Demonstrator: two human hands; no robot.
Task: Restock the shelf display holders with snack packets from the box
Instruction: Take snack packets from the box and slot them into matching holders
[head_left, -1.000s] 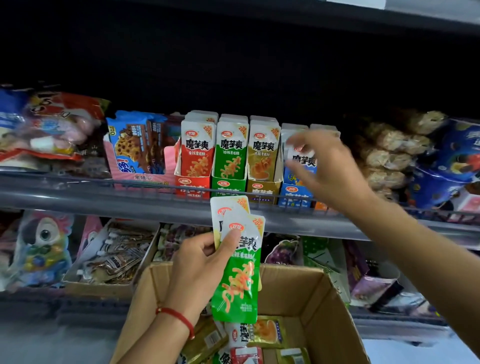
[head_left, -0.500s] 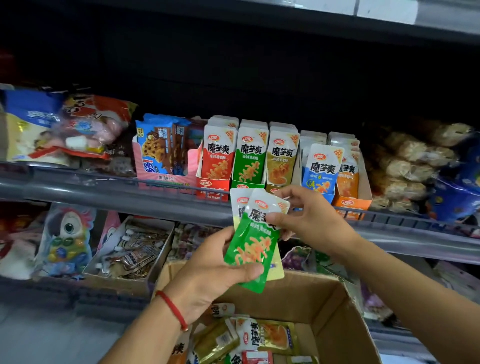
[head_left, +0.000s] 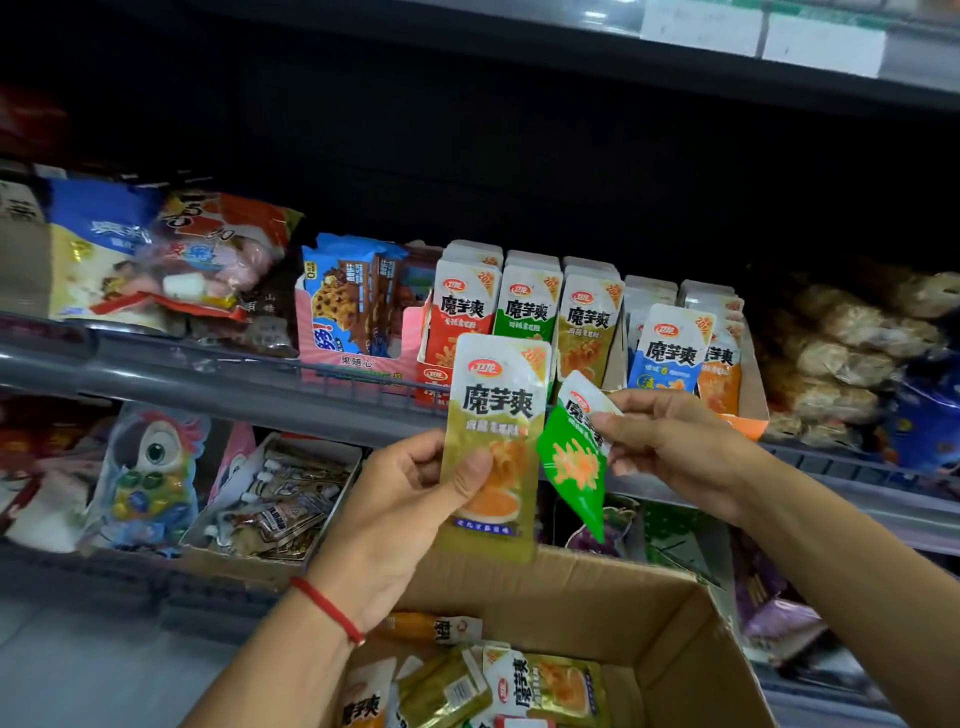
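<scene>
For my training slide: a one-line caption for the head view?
Left hand holds a gold packet, right hand a green packet, above the box.

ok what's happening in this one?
A person is restocking snack packets from a cardboard box into the shelf's display holders. The left hand holds a yellow packet upright. The right hand pinches a green packet by its top, tilted, just right of the yellow one. Both are held above the box, in front of the shelf edge, below the row of holders. Neither packet is in a holder yet. More packets lie in the box.
</scene>
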